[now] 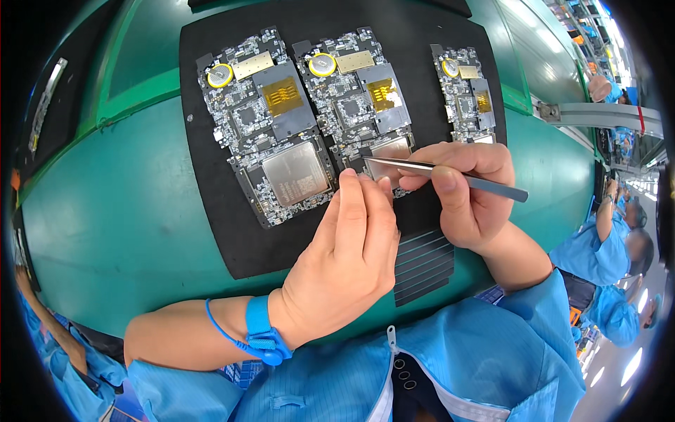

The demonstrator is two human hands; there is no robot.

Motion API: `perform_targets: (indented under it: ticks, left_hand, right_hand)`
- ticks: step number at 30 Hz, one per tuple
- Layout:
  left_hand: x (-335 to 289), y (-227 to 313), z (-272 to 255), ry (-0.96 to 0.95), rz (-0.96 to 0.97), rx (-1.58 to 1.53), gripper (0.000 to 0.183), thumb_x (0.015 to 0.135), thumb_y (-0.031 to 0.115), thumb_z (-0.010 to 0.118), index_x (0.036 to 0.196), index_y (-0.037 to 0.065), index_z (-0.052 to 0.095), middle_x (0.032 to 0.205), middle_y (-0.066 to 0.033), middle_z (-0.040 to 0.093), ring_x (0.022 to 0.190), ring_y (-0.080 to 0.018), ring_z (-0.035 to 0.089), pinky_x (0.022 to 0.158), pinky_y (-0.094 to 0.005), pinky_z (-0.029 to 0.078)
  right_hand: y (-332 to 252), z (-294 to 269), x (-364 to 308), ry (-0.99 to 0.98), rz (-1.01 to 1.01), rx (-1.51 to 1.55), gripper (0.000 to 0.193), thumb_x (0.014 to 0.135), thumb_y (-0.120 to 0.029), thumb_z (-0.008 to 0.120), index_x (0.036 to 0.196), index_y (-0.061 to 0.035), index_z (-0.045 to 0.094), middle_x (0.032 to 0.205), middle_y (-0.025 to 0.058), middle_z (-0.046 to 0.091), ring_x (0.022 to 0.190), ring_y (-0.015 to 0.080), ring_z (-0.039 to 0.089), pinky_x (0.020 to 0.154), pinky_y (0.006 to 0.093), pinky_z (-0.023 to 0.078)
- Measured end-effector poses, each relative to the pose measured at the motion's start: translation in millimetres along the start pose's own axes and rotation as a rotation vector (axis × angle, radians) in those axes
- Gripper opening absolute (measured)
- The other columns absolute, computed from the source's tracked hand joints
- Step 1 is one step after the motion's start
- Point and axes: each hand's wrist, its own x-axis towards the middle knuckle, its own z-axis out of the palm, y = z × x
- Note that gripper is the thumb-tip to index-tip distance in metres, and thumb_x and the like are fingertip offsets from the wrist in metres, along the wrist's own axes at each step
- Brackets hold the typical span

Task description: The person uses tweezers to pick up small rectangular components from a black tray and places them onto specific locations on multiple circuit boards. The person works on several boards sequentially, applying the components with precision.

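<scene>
Three dark circuit boards lie on a black mat (232, 239). My right hand (478, 190) is closed around a pair of metal tweezers (485, 184), pointed left. The tweezers' tips are over the lower part of the middle circuit board (351, 109), beside its silver metal shield, where a small dark patch shows. My left hand (344, 260) has its fingers drawn together at that board's lower edge, just below the tips. What they pinch, if anything, is hidden. To the left is another circuit board (246, 116), with a silver shield, amber tape and a yellow-rimmed coin cell.
The third circuit board (465, 105) stands apart at the mat's right. A sheet of black strips (425, 267) lies near my right forearm. The green table (112, 232) surrounds the mat. A metal rail (598, 119) runs at the right; co-workers in blue sit beyond both sides.
</scene>
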Motion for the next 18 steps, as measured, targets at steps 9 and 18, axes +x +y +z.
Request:
perform_targets:
  ticks: [9, 18]
  left_hand:
    - [1.0, -0.6, 1.5, 0.005, 0.021, 0.041, 0.045, 0.076, 0.021, 0.059, 0.106, -0.013, 0.060, 0.102, -0.0229, 0.056, 0.101, -0.0355, 0.056, 0.082, -0.0334, 0.052]
    - [-0.7, -1.2, 1.0, 0.009, 0.028, 0.054, 0.044, 0.075, 0.021, 0.060, 0.105, -0.013, 0.060, 0.103, -0.0225, 0.056, 0.101, -0.0351, 0.056, 0.082, -0.0339, 0.052]
  right_hand:
    - [5.1, 3.3, -0.6, -0.031, -0.124, -0.152, 0.010, 0.082, 0.001, 0.063, 0.089, 0.0037, 0.056, 0.078, 0.0138, 0.066, 0.056, 0.0197, 0.060, 0.050, 0.0275, 0.048]
    - [0.0, 4.9, 1.2, -0.050, -0.209, -0.208, 0.018, 0.079, 0.006, 0.063, 0.093, 0.0041, 0.053, 0.076, 0.0139, 0.065, 0.054, 0.0197, 0.058, 0.048, 0.0279, 0.046]
